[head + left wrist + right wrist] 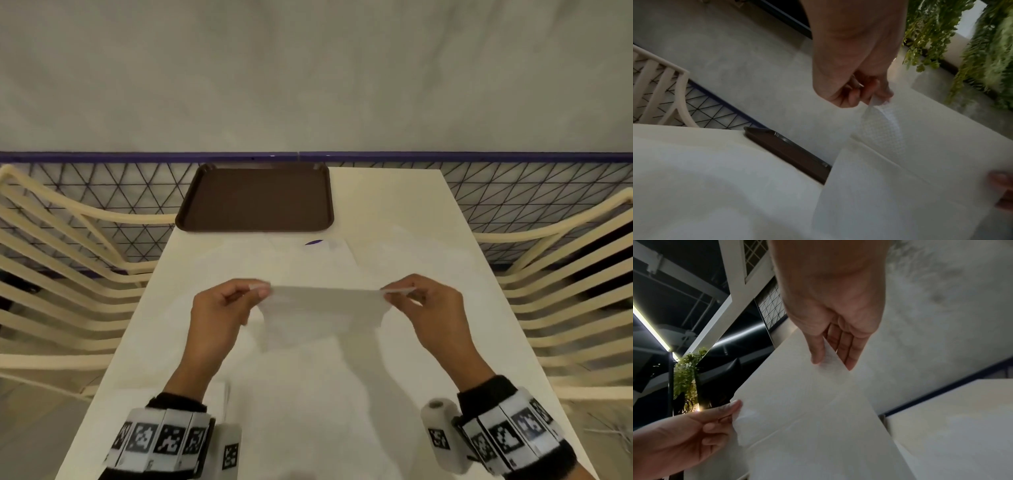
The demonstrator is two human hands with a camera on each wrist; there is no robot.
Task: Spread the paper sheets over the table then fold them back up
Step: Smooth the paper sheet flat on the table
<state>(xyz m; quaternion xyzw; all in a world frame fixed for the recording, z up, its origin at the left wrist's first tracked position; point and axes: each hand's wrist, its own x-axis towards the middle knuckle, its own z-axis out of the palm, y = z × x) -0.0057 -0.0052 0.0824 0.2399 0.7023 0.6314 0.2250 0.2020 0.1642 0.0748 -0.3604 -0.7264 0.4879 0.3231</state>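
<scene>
Right hand (830, 318) pinches paper sheet (807, 410) top corner; left hand (684, 434) pinches opposite corner.

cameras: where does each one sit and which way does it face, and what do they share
Head: worn on the head, looking forward and down at the table, brown tray and paper sheet; both hands, left hand and right hand, show with banded wrists.
Left wrist: looks along the left hand toward the tray and wall.
Right wrist: looks along the right hand toward the wall; the left hand shows too.
Shared: all three show the sheet pinched between both hands.
</scene>
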